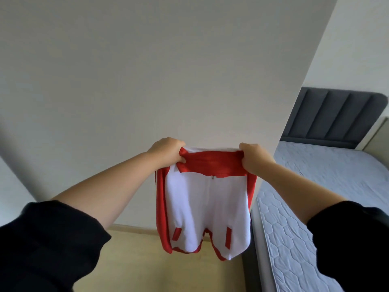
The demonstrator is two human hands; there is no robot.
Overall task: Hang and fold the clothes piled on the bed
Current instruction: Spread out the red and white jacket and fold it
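Note:
A red and white zip jacket hangs in the air in front of me, folded over so its red collar band runs along the top. My left hand grips the top left corner of the jacket. My right hand grips the top right corner. Both arms are stretched forward, with black sleeves pushed up. The jacket's lower part dangles free above the floor. No pile of clothes is in view.
A white wall stands straight ahead, close behind the jacket. The bed's quilted mattress lies to the right, with a dark grey padded headboard at its far end. Pale wooden floor shows below.

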